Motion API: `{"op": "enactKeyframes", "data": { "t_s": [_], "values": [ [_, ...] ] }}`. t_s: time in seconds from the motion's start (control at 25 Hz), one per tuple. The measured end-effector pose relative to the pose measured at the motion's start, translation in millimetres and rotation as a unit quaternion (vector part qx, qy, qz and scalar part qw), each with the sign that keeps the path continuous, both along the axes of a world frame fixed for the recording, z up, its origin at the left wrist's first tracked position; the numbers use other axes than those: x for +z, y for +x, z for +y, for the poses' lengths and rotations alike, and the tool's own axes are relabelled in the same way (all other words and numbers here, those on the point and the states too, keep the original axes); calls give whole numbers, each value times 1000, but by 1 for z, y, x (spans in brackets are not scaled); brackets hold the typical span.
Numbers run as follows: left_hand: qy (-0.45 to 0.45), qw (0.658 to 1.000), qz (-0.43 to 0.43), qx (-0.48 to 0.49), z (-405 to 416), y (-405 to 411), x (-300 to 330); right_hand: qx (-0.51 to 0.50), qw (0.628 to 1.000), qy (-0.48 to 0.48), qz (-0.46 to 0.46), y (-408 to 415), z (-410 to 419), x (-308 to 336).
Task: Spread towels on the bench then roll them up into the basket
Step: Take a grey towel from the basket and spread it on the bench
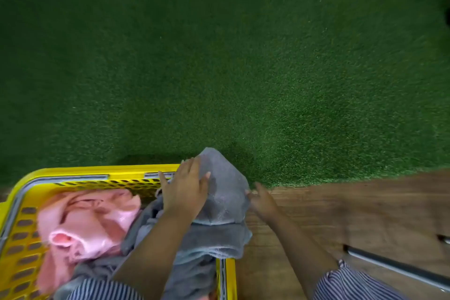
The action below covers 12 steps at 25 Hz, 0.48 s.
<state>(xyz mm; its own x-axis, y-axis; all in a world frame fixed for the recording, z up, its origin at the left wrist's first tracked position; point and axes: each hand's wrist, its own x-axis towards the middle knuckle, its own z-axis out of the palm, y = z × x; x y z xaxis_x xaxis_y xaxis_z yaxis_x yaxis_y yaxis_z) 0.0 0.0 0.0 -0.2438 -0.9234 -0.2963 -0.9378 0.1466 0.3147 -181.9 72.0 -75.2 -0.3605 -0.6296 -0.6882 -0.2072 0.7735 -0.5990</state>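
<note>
Lifting grey towel (225,192) out of yellow basket (102,173), likely to spread it on green-turfed bench (243,68). Left hand (186,191) flat on top, fingers straight, steadying. Right hand (261,201) pinching towel's right edge. Pink towel (87,221) in basket, unrolled.

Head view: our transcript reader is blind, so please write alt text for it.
A person's left hand lies flat on a grey towel while the right hand pinches its edge, over the corner of a yellow basket holding a pink towel. Green turf lies beyond.
</note>
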Motion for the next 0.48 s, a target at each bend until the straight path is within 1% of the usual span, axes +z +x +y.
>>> {"op": "enactKeyframes", "data": {
  "t_s": [0.08,0.12,0.2,0.24,0.32,0.4,0.48],
  "values": [
    [4,1000,-20,-10,2,0,-5,13,1000,-4,-26,3,-7,-2],
    [8,1000,-24,-16,4,0,0,9,999,-37,-21,3,-6,5],
    [23,999,-22,-15,9,0,22,-17,992,-118,41,0,-4,36],
    [28,999,-31,-22,12,1,42,-14,985,-157,71,-2,-2,65],
    [26,998,-34,-40,8,-2,90,42,967,-218,123,-10,-3,127],
    [28,997,9,-72,1,-10,154,109,947,-257,159,-21,-9,197],
    [38,990,66,-122,-7,-24,230,160,923,-292,193,-31,-19,281]
  ]
}}
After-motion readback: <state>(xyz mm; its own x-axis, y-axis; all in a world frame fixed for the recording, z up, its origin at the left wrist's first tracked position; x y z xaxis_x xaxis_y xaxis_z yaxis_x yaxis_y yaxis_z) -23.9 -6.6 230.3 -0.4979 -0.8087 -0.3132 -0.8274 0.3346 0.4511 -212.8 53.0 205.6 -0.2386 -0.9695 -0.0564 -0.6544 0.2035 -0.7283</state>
